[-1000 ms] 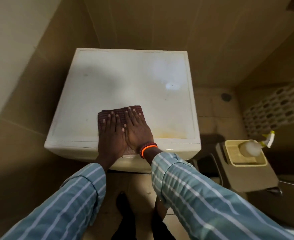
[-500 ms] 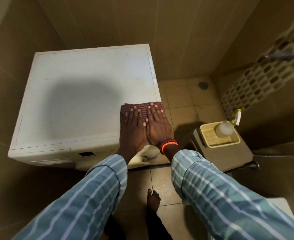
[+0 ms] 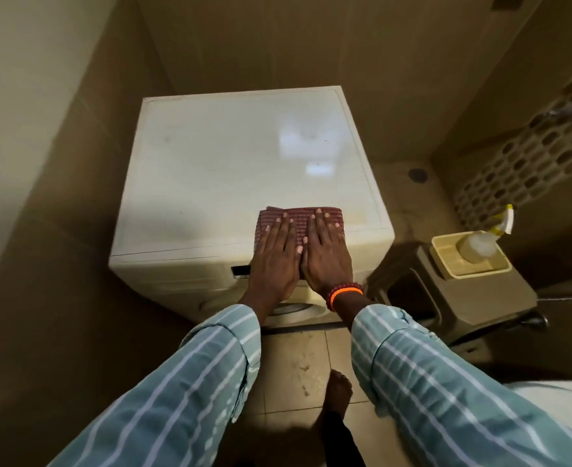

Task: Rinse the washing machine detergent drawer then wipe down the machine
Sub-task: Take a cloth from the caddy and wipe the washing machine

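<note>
A white washing machine (image 3: 227, 170) stands in a tiled corner, and I see its top from above. A folded red-and-white checked cloth (image 3: 299, 215) lies on the front right part of the top. My left hand (image 3: 274, 257) and my right hand (image 3: 326, 256) press flat on the cloth side by side, fingers pointing away from me. Both palms overhang the machine's front edge. An orange band circles my right wrist. A cream plastic tray (image 3: 446, 264), possibly the drawer, rests on a stool to the right.
A brown plastic stool (image 3: 463, 298) stands right of the machine, with a spray bottle (image 3: 476, 246) lying in the cream tray. A floor drain (image 3: 416, 174) lies behind it. Tiled walls close in left and behind. My bare foot (image 3: 338, 392) is on the floor tiles.
Both hands slid the cloth from the middle of the front edge toward the machine's front right corner. My head also swung, shifting the view.
</note>
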